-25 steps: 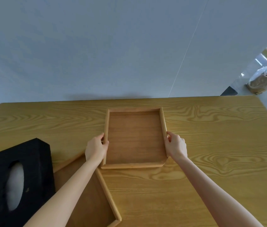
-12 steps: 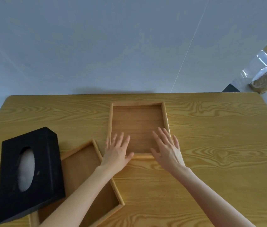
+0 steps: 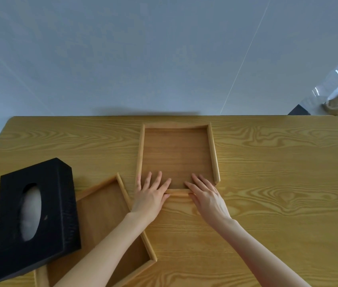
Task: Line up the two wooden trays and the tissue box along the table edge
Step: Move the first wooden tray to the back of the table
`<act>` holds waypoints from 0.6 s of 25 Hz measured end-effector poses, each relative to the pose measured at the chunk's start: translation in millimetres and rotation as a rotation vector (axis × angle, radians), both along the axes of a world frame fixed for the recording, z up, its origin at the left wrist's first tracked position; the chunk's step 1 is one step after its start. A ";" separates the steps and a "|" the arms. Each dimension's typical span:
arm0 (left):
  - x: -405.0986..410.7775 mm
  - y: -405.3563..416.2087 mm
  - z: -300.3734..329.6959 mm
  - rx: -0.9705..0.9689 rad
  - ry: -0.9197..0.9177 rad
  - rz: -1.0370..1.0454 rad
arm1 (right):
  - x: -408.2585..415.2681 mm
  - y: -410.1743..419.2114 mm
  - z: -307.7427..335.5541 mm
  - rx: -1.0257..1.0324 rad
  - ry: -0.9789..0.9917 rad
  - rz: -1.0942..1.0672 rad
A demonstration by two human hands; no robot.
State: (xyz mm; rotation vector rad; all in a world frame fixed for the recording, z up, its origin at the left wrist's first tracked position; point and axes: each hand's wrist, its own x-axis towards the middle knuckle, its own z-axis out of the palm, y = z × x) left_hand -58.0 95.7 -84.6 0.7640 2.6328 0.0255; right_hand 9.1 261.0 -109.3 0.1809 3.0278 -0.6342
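Wooden tray (image 3: 176,154) under both flat hands (image 3: 151,196), each grip spread; no legible writing.

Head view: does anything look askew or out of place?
Yes. The near tray lies rotated on the table, not squared like the far tray, and the black tissue box sits tilted, overlapping the near tray's left side.

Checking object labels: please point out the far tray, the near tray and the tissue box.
far tray (image 3: 176,156), head view, bare floor.
near tray (image 3: 102,206), head view, bare floor.
tissue box (image 3: 60,204), head view, black top face.
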 end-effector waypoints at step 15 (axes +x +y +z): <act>-46.0 17.8 -7.0 0.028 0.007 0.024 | -46.0 20.1 7.3 -0.065 -0.072 0.012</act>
